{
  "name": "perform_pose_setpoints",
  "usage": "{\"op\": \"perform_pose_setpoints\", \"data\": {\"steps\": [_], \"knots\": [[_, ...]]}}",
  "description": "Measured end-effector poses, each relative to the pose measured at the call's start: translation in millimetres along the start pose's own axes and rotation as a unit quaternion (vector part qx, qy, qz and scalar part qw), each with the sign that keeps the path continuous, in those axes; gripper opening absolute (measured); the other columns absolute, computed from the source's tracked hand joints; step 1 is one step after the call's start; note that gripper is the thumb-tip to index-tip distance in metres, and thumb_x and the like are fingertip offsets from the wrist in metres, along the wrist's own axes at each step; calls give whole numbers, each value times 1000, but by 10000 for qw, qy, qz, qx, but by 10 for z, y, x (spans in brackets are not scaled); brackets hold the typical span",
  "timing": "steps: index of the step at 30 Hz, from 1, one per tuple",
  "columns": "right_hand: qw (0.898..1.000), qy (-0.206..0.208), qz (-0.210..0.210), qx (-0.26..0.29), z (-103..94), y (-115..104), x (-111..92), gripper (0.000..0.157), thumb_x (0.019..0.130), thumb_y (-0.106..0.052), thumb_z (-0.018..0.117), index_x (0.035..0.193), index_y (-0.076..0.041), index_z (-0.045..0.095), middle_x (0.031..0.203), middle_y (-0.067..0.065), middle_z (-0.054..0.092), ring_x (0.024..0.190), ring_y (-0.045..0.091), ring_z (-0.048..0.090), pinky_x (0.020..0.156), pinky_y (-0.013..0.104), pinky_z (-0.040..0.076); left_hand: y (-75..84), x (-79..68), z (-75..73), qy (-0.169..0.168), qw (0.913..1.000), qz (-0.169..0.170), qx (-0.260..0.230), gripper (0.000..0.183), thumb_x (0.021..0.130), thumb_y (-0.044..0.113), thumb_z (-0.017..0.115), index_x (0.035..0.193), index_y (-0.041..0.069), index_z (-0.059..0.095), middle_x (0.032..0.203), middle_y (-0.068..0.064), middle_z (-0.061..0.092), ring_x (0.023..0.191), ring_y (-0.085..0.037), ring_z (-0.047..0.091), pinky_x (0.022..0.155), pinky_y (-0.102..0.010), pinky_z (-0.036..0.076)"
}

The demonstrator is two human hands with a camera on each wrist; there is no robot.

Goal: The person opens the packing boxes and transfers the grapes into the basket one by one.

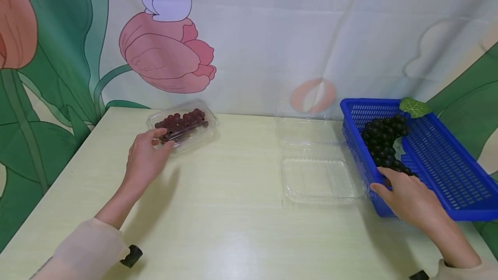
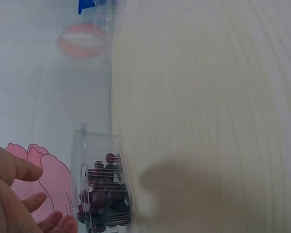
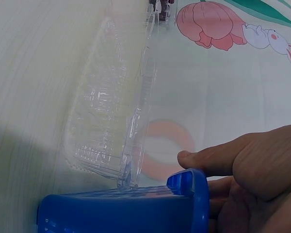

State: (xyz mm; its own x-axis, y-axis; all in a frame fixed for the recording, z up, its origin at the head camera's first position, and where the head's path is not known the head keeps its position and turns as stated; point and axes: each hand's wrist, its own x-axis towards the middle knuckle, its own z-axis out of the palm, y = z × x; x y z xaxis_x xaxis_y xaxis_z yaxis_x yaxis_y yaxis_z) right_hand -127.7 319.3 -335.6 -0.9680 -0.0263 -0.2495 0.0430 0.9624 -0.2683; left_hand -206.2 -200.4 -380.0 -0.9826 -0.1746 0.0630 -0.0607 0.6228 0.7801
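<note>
A clear plastic box (image 1: 198, 135) at the back left of the table contains dark red grapes (image 1: 180, 124). My left hand (image 1: 148, 154) is at its near-left edge, thumb and fingers spread apart; in the left wrist view the fingers (image 2: 31, 172) show beside the box with nothing held. On the right is a blue plastic basket (image 1: 459, 159), with black grapes (image 1: 383, 139) along its left side. My right hand (image 1: 414, 198) grips the basket's near-left rim, thumb on the outer side and the other fingers curled over the inside, close by the grapes.
An unfolded clear plastic box (image 1: 319, 178) lies left of the basket, its other half near the back edge. A green leaf (image 1: 414, 107) rests at the basket's back rim. Behind the table hangs a printed cloth (image 1: 253, 55).
</note>
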Motion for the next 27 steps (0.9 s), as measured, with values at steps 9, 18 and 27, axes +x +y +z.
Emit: {"op": "perform_pose_setpoints", "data": {"steps": [9, 18, 27], "knots": [[10000, -29, 31, -23, -5, -3, 5, 65, 107, -31, 58, 151, 12, 37, 52, 3, 47, 43, 13, 32, 43, 30, 29, -82, 28, -39, 239, 9996, -163, -4, 51, 102, 25, 59, 147, 1, 54, 144, -28, 47, 130, -43, 45, 97, -61, 40], [10000, -38, 21, 6, -15, 17, 4, 66, 107, -31, 58, 152, 12, 36, 55, 4, 49, 44, 13, 32, 43, 30, 29, -178, 102, -37, 282, 9977, -547, -292, 57, 102, 23, 60, 151, -2, 46, 149, -26, 46, 135, -43, 46, 109, -58, 39], [10000, -33, -5, 34, 3, 20, 17, 65, 107, -30, 59, 152, 12, 37, 54, 4, 49, 44, 13, 32, 44, 31, 29, -309, 218, -13, -28, 9858, -1351, -994, 70, 105, 28, 54, 158, -5, 24, 154, -29, 41, 138, -43, 43, 111, -51, 42]]}}
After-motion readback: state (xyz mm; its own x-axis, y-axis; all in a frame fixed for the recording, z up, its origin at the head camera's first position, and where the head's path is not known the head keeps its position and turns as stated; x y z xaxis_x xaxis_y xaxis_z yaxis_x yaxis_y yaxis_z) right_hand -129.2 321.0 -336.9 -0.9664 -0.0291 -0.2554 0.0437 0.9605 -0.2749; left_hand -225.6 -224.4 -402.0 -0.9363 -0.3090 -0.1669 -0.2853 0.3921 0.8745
